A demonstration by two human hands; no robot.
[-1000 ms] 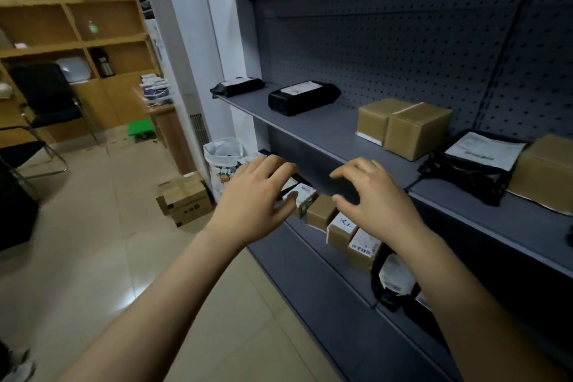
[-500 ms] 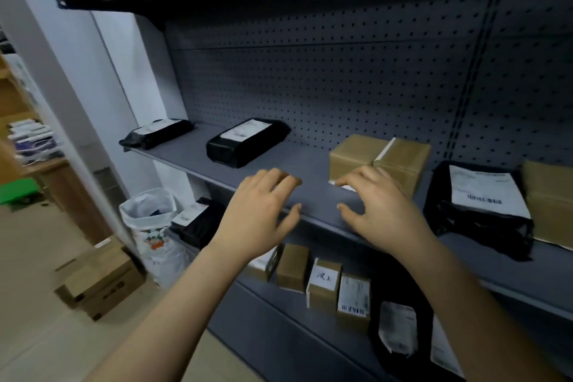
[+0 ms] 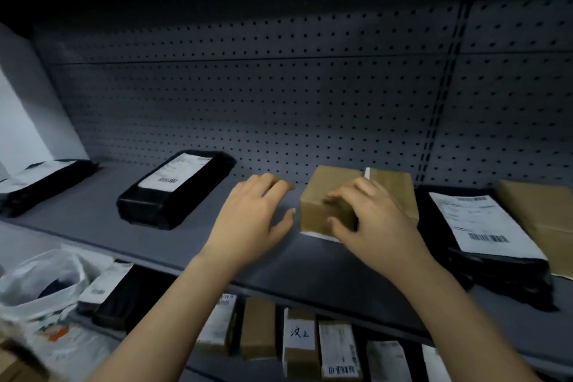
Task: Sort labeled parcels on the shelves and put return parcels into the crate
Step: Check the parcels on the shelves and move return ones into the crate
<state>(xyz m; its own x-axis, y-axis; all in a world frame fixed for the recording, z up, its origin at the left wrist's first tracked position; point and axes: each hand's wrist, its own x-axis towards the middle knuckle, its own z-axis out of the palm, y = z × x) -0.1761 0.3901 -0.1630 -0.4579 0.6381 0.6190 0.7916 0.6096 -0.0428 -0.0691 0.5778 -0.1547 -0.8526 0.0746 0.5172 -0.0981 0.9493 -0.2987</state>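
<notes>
Fingers (image 3: 338, 197) of the right grip (image 3: 372, 220) curl over the top of the left box (image 3: 313, 214), thumb against its front face, holding it. This brown box stands on the grey shelf (image 3: 93, 217) near the pegboard (image 3: 279, 102), touching the right box (image 3: 397, 186). The left grip (image 3: 248, 220) hovers just beside the left box, fingers relaxed, holding nothing. A black parcel (image 3: 176, 192) lies further left and a labelled black bag (image 3: 483, 226) to the right. Small boxes (image 3: 297, 341) stand one level below.
</notes>
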